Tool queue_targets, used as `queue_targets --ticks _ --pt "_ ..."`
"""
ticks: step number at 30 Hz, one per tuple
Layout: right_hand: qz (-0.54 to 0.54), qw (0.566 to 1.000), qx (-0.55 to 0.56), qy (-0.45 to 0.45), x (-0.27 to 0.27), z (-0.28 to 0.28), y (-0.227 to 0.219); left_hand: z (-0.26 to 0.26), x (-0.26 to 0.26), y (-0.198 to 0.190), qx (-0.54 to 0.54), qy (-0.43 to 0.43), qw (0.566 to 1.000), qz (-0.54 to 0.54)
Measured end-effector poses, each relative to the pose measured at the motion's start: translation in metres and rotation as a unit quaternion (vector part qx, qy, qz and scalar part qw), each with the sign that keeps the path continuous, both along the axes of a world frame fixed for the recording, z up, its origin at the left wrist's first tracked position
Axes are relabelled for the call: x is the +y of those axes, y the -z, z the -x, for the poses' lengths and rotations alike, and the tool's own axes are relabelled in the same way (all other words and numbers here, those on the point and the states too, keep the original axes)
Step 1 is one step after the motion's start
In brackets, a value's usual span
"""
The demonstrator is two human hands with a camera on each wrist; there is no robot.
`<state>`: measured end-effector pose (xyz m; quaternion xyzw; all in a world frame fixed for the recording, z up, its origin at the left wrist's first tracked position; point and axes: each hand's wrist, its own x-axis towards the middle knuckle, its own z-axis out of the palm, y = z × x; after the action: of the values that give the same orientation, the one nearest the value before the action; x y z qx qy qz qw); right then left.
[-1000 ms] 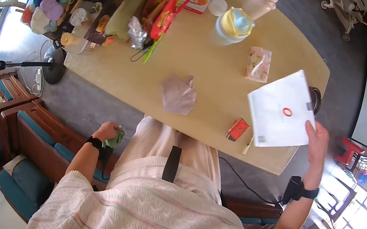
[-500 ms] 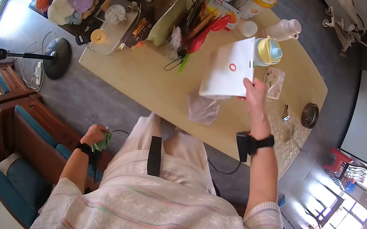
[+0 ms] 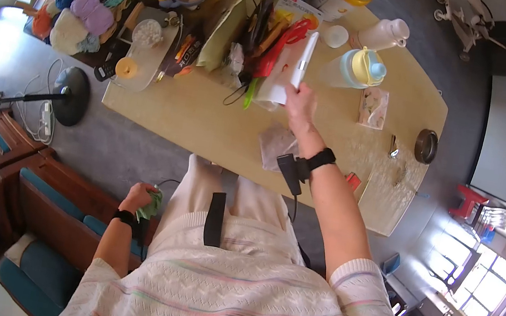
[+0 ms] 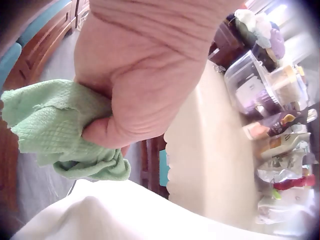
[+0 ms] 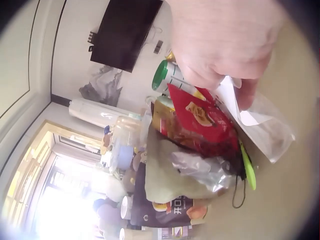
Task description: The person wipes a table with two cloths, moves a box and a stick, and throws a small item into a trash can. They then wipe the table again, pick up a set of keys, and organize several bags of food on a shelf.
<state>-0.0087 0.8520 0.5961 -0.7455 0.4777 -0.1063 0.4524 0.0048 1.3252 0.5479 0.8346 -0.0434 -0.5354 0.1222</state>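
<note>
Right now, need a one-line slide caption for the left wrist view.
Left hand grips a green cloth below the table edge.

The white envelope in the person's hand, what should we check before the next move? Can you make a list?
1. Right hand grips the white envelope: ok, its fingers pinch the lower edge.
2. Envelope has reached the pile of packets: ok, it stands on edge against the red packet.
3. Room to lay it flat there: not ok, packets and the baby bottle crowd both sides.
4. Left hand free to help: not ok, it grips a green cloth down beside the lap.
5. Crumpled tissue out of the way: cannot tell, the right forearm partly covers it.
</note>
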Motion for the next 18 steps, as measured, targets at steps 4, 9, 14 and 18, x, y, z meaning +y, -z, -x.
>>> queue_targets --ticks 4,9,14,18 --pt "-0.046 0.999 0.012 0.009 0.014 -0.008 -0.019 -0.009 -0.008 -0.01 0.017 -0.009 1.0 -0.014" --pt "-0.17 0.984 0.026 0.044 0.005 -0.025 -0.048 -0.016 -0.012 -0.01 0.035 -0.011 0.999 -0.013" --pt "0.051 0.996 0.047 0.06 -0.007 -0.034 -0.017 -0.021 -0.006 0.002 0.051 -0.017 0.998 0.014" --pt "-0.022 0.998 0.039 0.045 -0.009 -0.032 -0.038 -0.024 -0.006 -0.001 0.044 0.026 0.999 0.003"
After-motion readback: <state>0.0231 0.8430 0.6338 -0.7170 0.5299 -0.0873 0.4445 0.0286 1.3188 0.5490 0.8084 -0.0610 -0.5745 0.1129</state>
